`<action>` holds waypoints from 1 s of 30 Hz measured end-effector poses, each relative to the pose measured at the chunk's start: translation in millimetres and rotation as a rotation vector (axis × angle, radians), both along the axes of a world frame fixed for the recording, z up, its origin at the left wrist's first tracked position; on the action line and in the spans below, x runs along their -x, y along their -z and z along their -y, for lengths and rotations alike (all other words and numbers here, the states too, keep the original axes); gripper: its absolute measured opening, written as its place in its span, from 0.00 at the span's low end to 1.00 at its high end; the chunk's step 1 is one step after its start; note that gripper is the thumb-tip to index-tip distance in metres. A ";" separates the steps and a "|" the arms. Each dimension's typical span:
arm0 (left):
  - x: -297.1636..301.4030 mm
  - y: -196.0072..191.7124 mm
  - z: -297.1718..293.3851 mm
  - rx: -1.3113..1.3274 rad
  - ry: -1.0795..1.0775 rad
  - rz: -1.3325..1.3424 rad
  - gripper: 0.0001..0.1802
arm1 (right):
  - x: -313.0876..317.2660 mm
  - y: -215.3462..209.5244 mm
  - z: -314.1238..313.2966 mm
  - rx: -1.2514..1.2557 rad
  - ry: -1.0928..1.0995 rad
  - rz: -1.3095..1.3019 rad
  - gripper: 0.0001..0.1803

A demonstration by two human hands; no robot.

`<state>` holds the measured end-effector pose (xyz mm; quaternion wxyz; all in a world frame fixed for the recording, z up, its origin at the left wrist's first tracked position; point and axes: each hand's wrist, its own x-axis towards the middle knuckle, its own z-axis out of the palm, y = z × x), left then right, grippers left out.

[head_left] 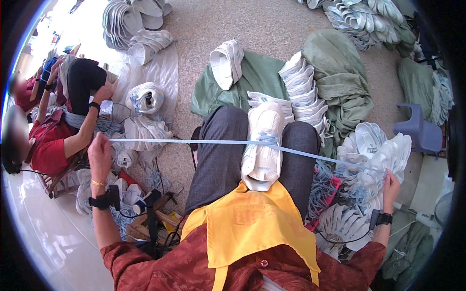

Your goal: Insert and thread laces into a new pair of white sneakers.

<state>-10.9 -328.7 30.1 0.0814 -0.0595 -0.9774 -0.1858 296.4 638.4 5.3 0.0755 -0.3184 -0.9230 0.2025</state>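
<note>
A white shoe upper (266, 119) sits between my knees, its toe pointing away from me. A light blue shoelace (204, 141) crosses over its eyelet area and stretches out tautly to both sides. My left hand (99, 150) is closed around one end, out beyond my left knee. Out to the right, my right hand (390, 185) pinches the other end, beside a pile of white uppers (374, 145). Some blue lacing shows on the upper, where the strands cross. A yellow apron (257, 220) covers my lap below the heel.
Stacked white uppers (301, 92) lie ahead by a green cloth sack (335, 72). Loose blue laces (323, 189) fill a pink-edged container by my right thigh. A grey-blue stool (418, 128) stands farther right. Co-workers in red (53, 140) sit at left near more uppers (144, 98).
</note>
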 end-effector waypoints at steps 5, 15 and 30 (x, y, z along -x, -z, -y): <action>2.1 -4.3 71.1 0.016 -0.139 -0.009 0.04 | -36.3 -7.0 -71.3 0.008 0.093 0.011 0.17; 19.5 -41.8 121.2 0.075 -0.208 -0.048 0.05 | -44.9 -4.0 -99.9 0.012 0.174 -0.013 0.14; 87.1 -57.0 32.9 -0.032 -0.122 -0.370 0.02 | 80.2 -14.5 16.8 0.752 0.262 -0.606 0.13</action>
